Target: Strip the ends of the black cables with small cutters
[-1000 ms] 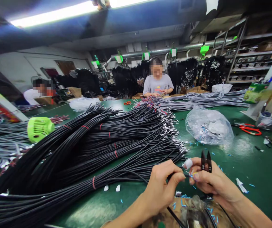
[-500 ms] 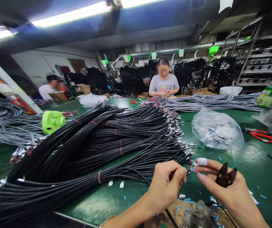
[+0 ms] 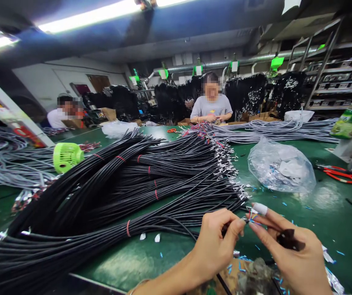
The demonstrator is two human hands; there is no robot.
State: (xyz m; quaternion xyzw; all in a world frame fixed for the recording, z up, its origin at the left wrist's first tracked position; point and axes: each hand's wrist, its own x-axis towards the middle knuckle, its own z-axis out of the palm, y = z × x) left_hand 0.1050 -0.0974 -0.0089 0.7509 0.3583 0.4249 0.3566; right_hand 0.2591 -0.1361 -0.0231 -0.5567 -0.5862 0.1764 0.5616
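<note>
My left hand (image 3: 217, 237) is closed around a black cable (image 3: 223, 283), gripping it just behind its stripped end. Thin coloured wires (image 3: 252, 217) fan out of that end, red, yellow and blue among them. The thumb and fingers of my right hand (image 3: 299, 250) pinch at these wires, and one fingertip wears a white wrap (image 3: 260, 208). A dark brown tool (image 3: 290, 239) is tucked in the same palm; its kind is unclear from here. To the left, a large pile of black cables (image 3: 139, 184) lies bundled with red ties, white-tipped ends (image 3: 227, 164) facing right.
A clear plastic bag (image 3: 282, 166) with scraps and red-handled scissors (image 3: 337, 173) lie to the right. Blue and white offcuts dot the green table (image 3: 111, 262). A green fan (image 3: 67, 157) stands left; grey cables (image 3: 265, 131) lie behind. Two people (image 3: 212, 104) sit across.
My right fingers have shifted slightly left and closed in on the wires near the cable end. The dark tool has turned in the palm, its two points no longer standing up.
</note>
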